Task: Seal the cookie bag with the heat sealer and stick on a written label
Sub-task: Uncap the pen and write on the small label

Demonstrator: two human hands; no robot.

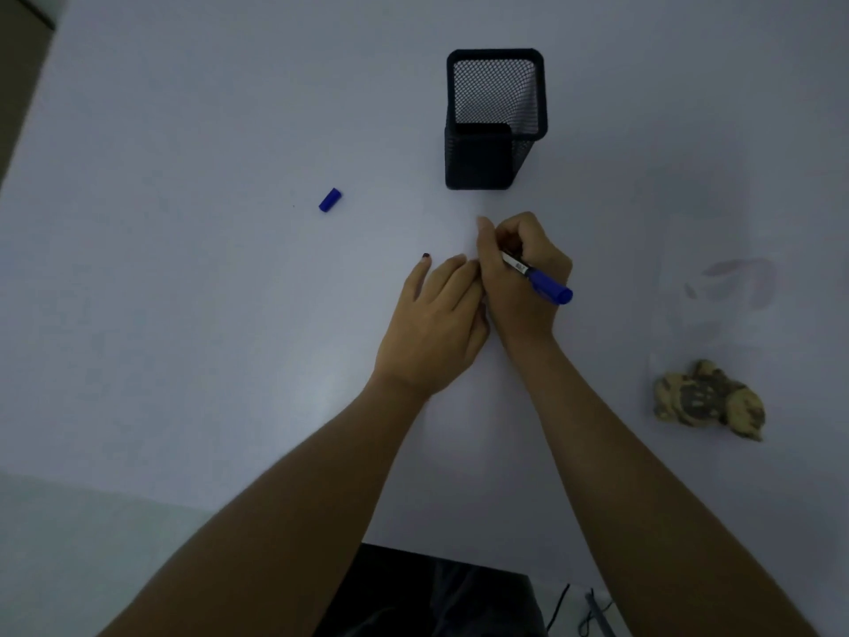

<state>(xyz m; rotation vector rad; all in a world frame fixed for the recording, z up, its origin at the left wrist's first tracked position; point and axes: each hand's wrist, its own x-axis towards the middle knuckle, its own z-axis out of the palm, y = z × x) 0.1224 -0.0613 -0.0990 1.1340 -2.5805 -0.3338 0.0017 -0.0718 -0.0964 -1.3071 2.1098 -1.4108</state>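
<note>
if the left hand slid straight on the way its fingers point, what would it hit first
Probably nothing: the left hand points up and slightly left, between the blue cap and the mesh pen holder; bare table ahead.

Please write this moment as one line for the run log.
step: writing label | right hand: grips blue marker | left hand: flat on table | marker cap: off, lying left | cookies: right | label: hidden

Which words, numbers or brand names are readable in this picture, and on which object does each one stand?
None can be read.
Marker, held in the right hand: a small dark print on its white barrel, too small and blurred to read.
Label under the hands: hidden by the left hand and the right hand, so any writing cannot be seen.
Blue cap, mesh pen holder, cookies: no text visible.
</note>
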